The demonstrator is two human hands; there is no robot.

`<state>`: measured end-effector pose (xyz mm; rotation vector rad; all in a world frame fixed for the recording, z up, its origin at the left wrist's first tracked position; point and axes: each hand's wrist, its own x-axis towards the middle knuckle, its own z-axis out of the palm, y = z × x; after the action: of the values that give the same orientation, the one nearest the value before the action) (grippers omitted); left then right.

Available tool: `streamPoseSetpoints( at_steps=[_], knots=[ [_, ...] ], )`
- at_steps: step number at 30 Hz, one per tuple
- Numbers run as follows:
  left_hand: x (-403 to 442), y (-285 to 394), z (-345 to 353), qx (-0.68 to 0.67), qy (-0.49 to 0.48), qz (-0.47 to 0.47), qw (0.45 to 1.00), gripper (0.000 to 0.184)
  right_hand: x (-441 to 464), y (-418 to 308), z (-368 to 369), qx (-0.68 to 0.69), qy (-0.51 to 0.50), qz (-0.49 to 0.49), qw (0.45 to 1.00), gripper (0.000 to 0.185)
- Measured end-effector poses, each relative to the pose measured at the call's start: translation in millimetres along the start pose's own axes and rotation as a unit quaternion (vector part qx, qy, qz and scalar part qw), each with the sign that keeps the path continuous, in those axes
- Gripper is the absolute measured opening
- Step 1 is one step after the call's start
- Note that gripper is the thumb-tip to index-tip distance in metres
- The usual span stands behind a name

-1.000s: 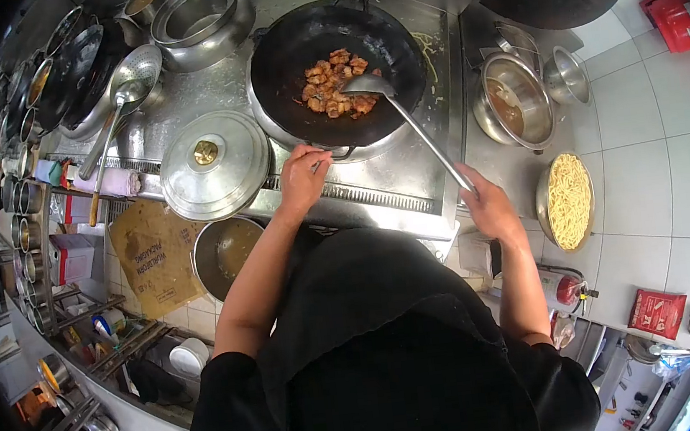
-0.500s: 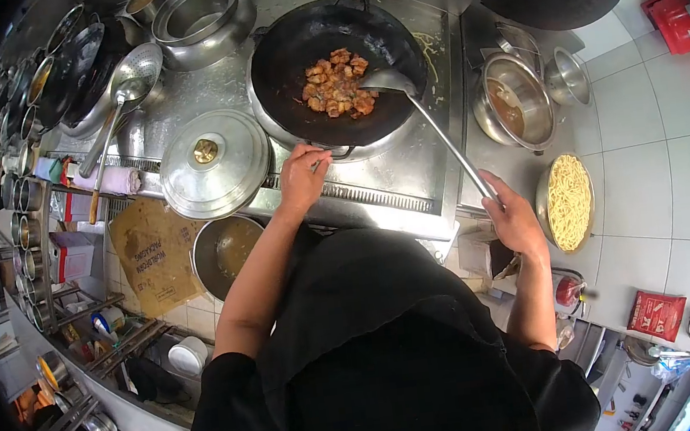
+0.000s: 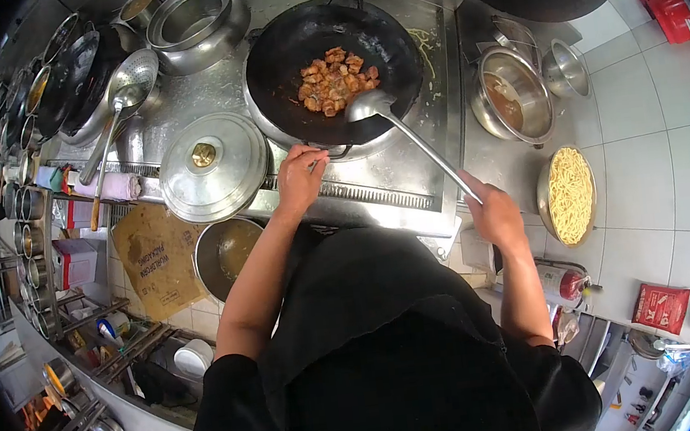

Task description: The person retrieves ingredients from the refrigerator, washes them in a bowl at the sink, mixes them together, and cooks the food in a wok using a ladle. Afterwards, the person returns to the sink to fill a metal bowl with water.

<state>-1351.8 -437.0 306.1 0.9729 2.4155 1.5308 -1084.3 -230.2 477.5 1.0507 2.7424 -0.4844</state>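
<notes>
A black wok (image 3: 287, 62) sits on the stove with browned pieces of food (image 3: 336, 82) heaped in its middle. My right hand (image 3: 496, 215) is closed round the handle of a metal ladle (image 3: 369, 105). The ladle's bowl rests in the wok, at the lower right side of the food. At the wok's near rim, my left hand (image 3: 301, 178) is closed by the wok's loop handle, with fingertips pinched at it. A lidded silver pot (image 3: 214, 166) stands just left of my left hand.
Right of the stove are a steel bowl of liquid (image 3: 510, 105) and a bowl of noodles (image 3: 570, 196). A strainer (image 3: 136, 69) and silver pots (image 3: 194, 17) are at the upper left. Below the lidded pot is an open pot (image 3: 227, 253). Cardboard (image 3: 152, 261) lies lower left.
The ladle's bowl has moved down and left within the wok, beside the food. My right hand moved right, then back left. My left hand stays by the wok's handle.
</notes>
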Motion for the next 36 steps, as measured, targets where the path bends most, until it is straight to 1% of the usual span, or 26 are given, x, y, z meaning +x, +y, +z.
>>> streamPoseSetpoints(
  at_steps=[2, 4, 6, 8, 9, 10, 14, 17, 19, 21, 23, 24, 25, 27, 29, 32, 33, 35, 36],
  knots=[
    [0, 0, 0, 0.0, 0.002, -0.007, 1.0, 0.014, 6, 4, 11, 0.012, 0.011, -0.001, 1.0, 0.051],
    [0, -1, 0, -0.008, 0.008, 0.014, 1.0, 0.014, 8, 9, 9, 0.023, 0.021, -0.005, 1.0, 0.051],
    [-1, -3, 0, -0.003, 0.013, 0.016, 1.0, 0.014, 4, 21, 2, 0.1, 0.046, -0.037, 0.993, 0.051],
    [-1, -1, 1, -0.002, 0.014, 0.02, 1.0, 0.014, 3, 26, -6, 0.124, 0.055, -0.032, 0.99, 0.051],
    [-1, 2, 0, -0.005, 0.015, 0.015, 1.0, 0.014, 1, 27, -10, 0.149, 0.064, -0.026, 0.986, 0.051],
    [-1, 3, -1, -0.008, 0.017, 0.011, 1.0, 0.014, 3, 24, -14, 0.14, 0.061, -0.015, 0.988, 0.05],
    [0, 2, 0, -0.003, 0.009, 0.013, 1.0, 0.014, 20, 20, -4, 0.186, 0.088, -0.003, 0.979, 0.051],
    [1, 1, -2, 0.001, 0.001, 0.005, 1.0, 0.014, 32, 8, 5, 0.224, 0.103, -0.019, 0.969, 0.048],
    [1, 1, -2, -0.006, -0.002, 0.004, 1.0, 0.014, 36, 1, 10, 0.267, 0.069, -0.028, 0.961, 0.048],
    [1, 0, -1, -0.005, -0.002, 0.01, 1.0, 0.015, 37, -1, 18, 0.248, 0.07, -0.036, 0.966, 0.047],
    [1, -5, 0, -0.005, 0.001, 0.016, 1.0, 0.015, 35, -2, 23, 0.299, -0.011, 0.009, 0.954, 0.048],
    [0, -9, 2, 0.001, 0.004, 0.023, 1.0, 0.016, 34, -5, 27, 0.333, -0.029, 0.018, 0.942, 0.048],
    [0, -12, 4, 0.007, 0.008, 0.03, 0.999, 0.018, 35, -8, 32, 0.332, -0.028, 0.018, 0.943, 0.048],
    [0, -12, 4, 0.002, 0.008, 0.029, 1.0, 0.018, 39, -12, 44, 0.329, -0.011, -0.016, 0.944, 0.048],
    [0, -11, 4, -0.003, 0.011, 0.028, 1.0, 0.018, 50, -8, 58, 0.311, -0.023, -0.015, 0.95, 0.047],
    [1, -10, 2, 0.003, 0.004, 0.03, 1.0, 0.018, 60, -16, 71, 0.219, 0.087, -0.099, 0.967, 0.047],
    [1, -8, 2, 0.005, 0.002, 0.022, 1.0, 0.017, 62, -22, 68, 0.218, 0.088, -0.099, 0.967, 0.047],
    [-1, -8, 3, 0.006, -0.001, 0.012, 1.0, 0.017, 63, -32, 60, 0.225, 0.019, 0.003, 0.974, 0.047],
    [-1, -9, 3, 0.003, -0.001, 0.015, 1.0, 0.017, 64, -28, 64, 0.224, 0.02, 0.002, 0.974, 0.047]
  ],
)
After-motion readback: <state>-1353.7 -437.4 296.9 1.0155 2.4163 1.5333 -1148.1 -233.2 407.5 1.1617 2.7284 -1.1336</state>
